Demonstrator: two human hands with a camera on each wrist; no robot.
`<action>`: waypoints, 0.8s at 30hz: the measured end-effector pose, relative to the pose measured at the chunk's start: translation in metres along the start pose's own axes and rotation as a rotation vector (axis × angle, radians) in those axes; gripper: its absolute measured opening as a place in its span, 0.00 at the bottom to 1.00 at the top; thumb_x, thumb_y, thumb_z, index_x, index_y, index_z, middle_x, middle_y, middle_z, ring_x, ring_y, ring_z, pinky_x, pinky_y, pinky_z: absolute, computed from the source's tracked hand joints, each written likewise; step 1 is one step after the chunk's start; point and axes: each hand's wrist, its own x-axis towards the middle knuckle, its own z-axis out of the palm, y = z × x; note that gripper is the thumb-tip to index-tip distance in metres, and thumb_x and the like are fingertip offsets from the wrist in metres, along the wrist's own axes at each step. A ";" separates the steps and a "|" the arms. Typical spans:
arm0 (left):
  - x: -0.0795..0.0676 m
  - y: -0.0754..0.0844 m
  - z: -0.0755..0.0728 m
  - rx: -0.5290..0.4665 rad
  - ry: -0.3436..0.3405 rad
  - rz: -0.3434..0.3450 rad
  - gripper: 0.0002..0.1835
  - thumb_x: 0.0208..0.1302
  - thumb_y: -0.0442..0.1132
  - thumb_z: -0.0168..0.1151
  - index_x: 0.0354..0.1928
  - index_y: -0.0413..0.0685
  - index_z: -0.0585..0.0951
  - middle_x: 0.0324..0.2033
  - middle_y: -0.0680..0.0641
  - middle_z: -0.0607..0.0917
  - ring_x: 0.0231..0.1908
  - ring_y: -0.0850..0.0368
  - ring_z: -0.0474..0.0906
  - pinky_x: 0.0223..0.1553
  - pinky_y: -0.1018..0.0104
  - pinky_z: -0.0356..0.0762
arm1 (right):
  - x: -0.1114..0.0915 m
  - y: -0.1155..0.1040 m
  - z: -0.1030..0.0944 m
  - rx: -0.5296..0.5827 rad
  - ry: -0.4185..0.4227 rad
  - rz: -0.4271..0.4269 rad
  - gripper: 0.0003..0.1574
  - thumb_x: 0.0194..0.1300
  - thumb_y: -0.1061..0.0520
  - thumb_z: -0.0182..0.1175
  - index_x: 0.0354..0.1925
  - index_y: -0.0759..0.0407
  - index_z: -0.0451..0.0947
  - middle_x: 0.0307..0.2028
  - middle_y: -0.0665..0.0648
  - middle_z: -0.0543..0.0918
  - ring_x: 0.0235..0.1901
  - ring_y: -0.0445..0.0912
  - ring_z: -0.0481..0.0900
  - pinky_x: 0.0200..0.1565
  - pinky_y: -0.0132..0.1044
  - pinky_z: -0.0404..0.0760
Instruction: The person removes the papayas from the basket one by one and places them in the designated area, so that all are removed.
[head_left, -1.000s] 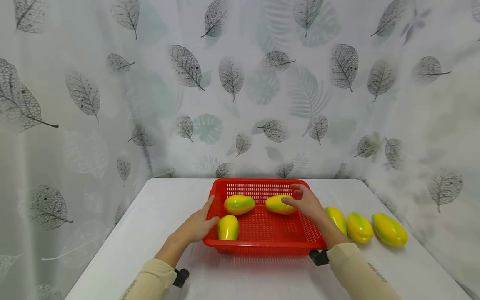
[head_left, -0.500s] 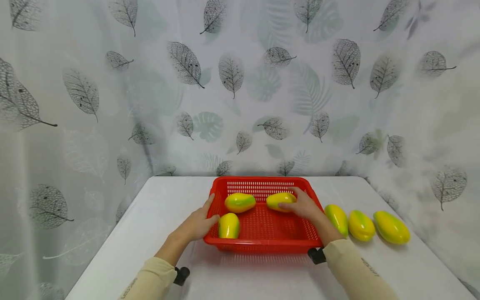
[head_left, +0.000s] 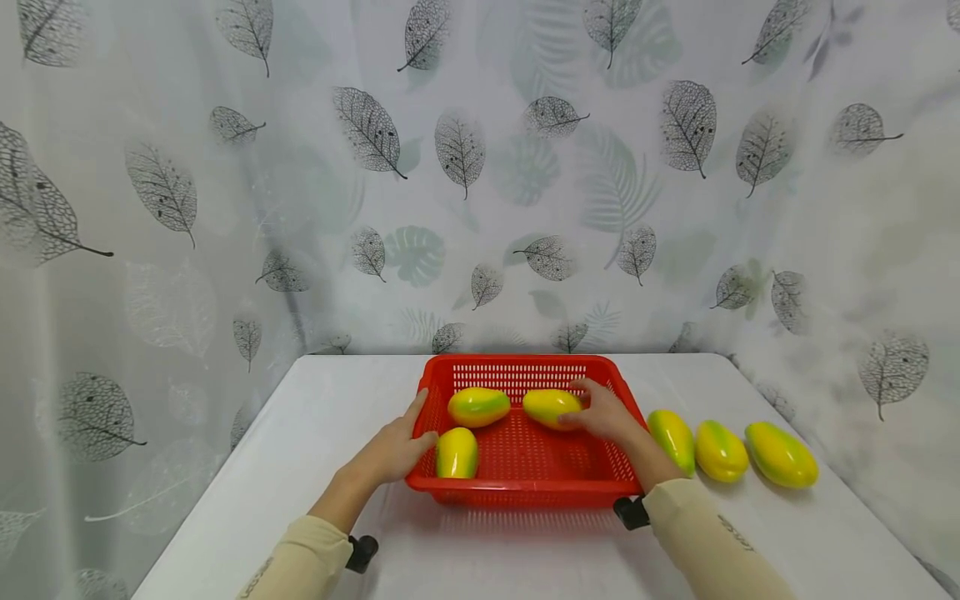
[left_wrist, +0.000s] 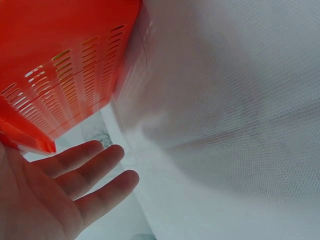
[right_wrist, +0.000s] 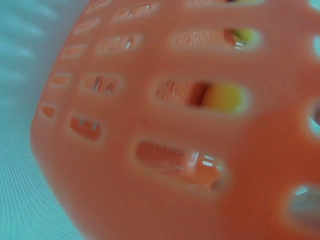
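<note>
A red plastic basket (head_left: 525, 485) with slotted sides stands on the white table. My left hand (head_left: 392, 450) rests at its left rim, thumb over the edge. In the left wrist view the fingers (left_wrist: 100, 167) lie nearly straight beside the rim. My right hand (head_left: 606, 415) reaches over the right side and grips a glossy yellow-green mango (head_left: 544, 407) by its right end, thumb in front and fingers behind. Another mango (head_left: 478, 407) lies at the back left of the basket, and one more mango (head_left: 457, 454) at the front left. The basket wall hides the right hand in the right wrist view.
To the right of the basket, three more lie on the table (head_left: 247, 500): a near mango (head_left: 672, 442), a middle mango (head_left: 722, 451) and an outer mango (head_left: 782, 455). A leaf-patterned curtain (head_left: 495, 208) hangs behind the table and along both sides.
My right hand has come down from above the mango, taken hold of it, and shifted it slightly left inside the basket. The left hand has stayed at the rim.
</note>
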 end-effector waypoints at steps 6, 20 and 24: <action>-0.001 0.000 0.000 0.005 0.005 -0.013 0.44 0.72 0.50 0.58 0.84 0.57 0.49 0.50 0.41 0.81 0.28 0.57 0.80 0.39 0.60 0.86 | 0.003 -0.001 0.003 -0.015 0.000 0.003 0.44 0.61 0.53 0.72 0.70 0.64 0.69 0.62 0.73 0.77 0.60 0.63 0.75 0.65 0.60 0.75; -0.004 0.003 -0.001 0.017 0.008 -0.014 0.43 0.72 0.50 0.57 0.84 0.55 0.50 0.50 0.41 0.81 0.29 0.56 0.79 0.40 0.59 0.85 | 0.009 0.002 0.009 -0.080 0.021 -0.001 0.38 0.58 0.57 0.74 0.64 0.64 0.73 0.56 0.69 0.80 0.52 0.60 0.77 0.62 0.59 0.76; -0.005 0.004 0.000 0.015 0.008 -0.012 0.43 0.72 0.49 0.57 0.84 0.55 0.50 0.50 0.40 0.81 0.29 0.56 0.79 0.40 0.59 0.85 | 0.010 0.004 0.009 -0.096 0.021 0.000 0.36 0.58 0.58 0.74 0.63 0.61 0.74 0.56 0.68 0.81 0.53 0.60 0.78 0.62 0.59 0.77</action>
